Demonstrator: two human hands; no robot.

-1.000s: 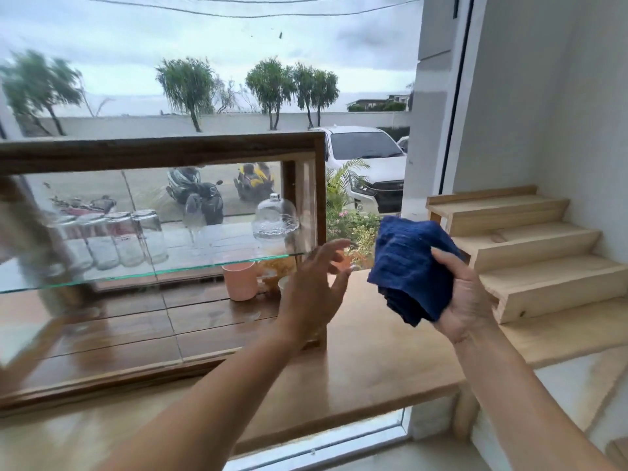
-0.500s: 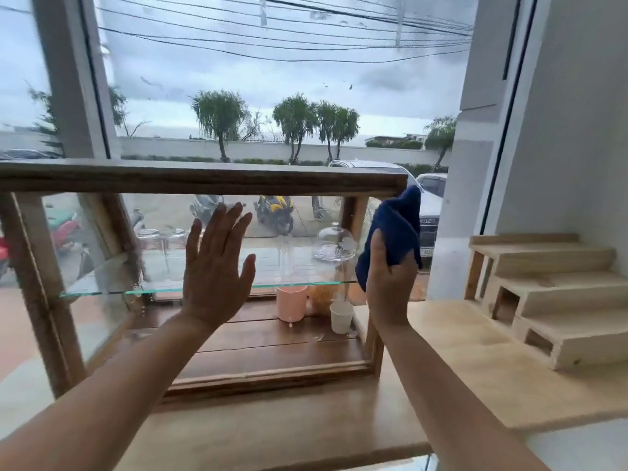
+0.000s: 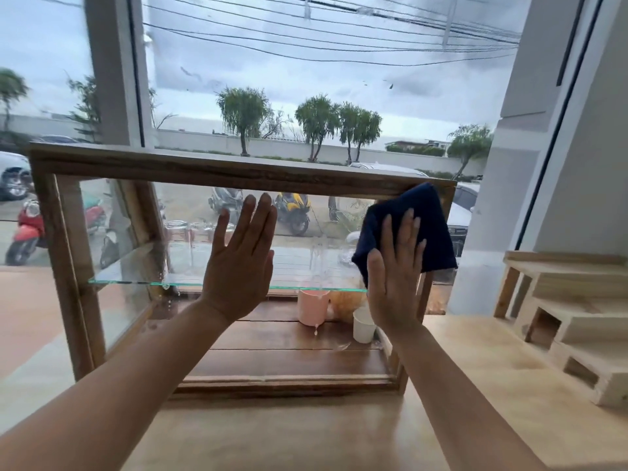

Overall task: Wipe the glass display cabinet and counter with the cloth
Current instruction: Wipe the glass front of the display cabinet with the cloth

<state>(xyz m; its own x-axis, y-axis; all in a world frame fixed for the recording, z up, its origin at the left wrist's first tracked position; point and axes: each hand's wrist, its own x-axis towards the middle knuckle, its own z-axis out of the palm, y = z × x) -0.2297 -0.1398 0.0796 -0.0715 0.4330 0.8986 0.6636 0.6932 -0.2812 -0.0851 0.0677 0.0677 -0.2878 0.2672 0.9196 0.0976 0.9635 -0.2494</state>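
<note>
My dark blue cloth (image 3: pixel 426 222) is spread flat against the front glass of the display cabinet (image 3: pixel 217 171), up at the cabinet's two o'clock corner, its top edge touching the wooden top rail. My right hand (image 3: pixel 394 277) lies open on it, palm pressing the cloth's lower left part to the pane, fingers straight and pointing to twelve. My left hand (image 3: pixel 239 266) is open too, bare palm flat on the glass near the middle of the pane, at nine o'clock from the cloth and well apart from it.

Both hands and the cloth cover part of what sits inside. On the glass shelf (image 3: pixel 136 282) I can make out clear jars (image 3: pixel 176 229) at eleven o'clock from my left hand; their number is unclear through the reflections. Under the shelf, between my hands, stand one pink cup (image 3: pixel 312 307) and one white cup (image 3: pixel 363 326), with something yellowish just behind them that I cannot identify.

The cabinet stands on the wooden bench (image 3: pixel 339 433). At three o'clock a stepped pale wooden riser (image 3: pixel 577 321) sits on the bench, showing three steps.
</note>
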